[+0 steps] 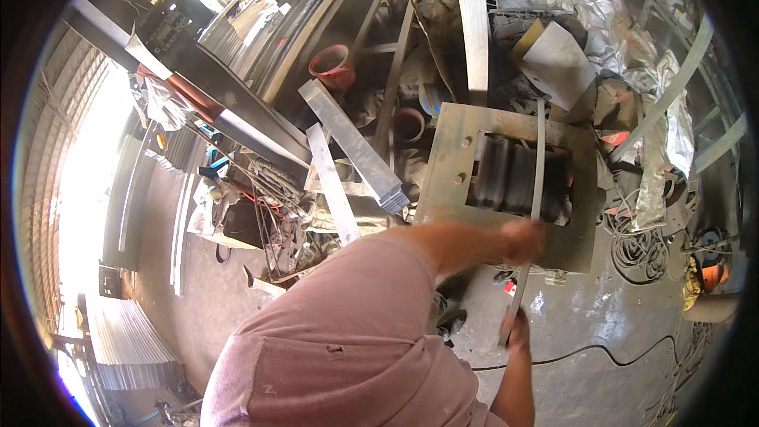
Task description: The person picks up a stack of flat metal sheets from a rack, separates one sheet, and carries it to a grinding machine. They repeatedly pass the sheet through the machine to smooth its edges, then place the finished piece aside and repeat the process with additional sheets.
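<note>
My left hand (525,240), blurred, grips the middle of a long, narrow metal bar (538,172) at the near edge of a metal machine plate (445,190). Lower down, my right hand (516,332) is closed around the bar's near end. The far part of the bar lies across a rectangular opening in the plate. Inside that opening is a dark, ridged cylindrical part (507,175), streaked by blur; whether it turns cannot be told. Two bolt heads (463,160) stand out on the plate left of the opening. Whether the bar touches the dark part is unclear.
Flat metal strips (350,145) lie left of the plate, near a red bucket (334,68). A steel beam (255,130) runs diagonally at left. Coiled cable (637,252) rests on the floor at right, and a black cable (593,349) crosses the floor beyond my right forearm.
</note>
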### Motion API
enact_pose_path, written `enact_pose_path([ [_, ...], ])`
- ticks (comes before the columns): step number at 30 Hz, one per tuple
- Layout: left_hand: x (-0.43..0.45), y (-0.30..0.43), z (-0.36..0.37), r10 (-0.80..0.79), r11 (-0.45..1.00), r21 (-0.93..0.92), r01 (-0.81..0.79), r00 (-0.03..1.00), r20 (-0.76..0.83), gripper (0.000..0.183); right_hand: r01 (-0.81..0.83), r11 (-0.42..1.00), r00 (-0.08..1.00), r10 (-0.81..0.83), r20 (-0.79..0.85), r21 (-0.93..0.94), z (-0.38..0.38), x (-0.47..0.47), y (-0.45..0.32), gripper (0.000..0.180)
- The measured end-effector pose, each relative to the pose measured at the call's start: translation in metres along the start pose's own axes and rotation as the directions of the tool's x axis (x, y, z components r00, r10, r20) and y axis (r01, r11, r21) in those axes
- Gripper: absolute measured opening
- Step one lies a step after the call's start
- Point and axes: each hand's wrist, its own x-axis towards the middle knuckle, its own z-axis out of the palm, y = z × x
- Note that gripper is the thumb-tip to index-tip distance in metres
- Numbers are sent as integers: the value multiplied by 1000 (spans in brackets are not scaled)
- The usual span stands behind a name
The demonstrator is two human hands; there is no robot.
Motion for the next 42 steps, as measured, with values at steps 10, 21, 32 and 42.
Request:
enact_pose_path([
  [10,-13,54,3,73,997,-20,-75,995,-62,16,-221,966,959,241,-149,135,2,-42,14,38],
  [21,-50,140,14,183,978,-88,-190,980,-80,29,-334,726,883,463,-69,601,-25,-117,122,40],
  [32,38,-36,-33,332,910,-188,-369,921,-201,108,69,815,909,-290,-301,-575,20,-11,-63,74],
  [42,-93,143,16,187,913,-360,-194,981,-55,126,-280,740,885,-48,-463,-612,24,-162,96,84],
])
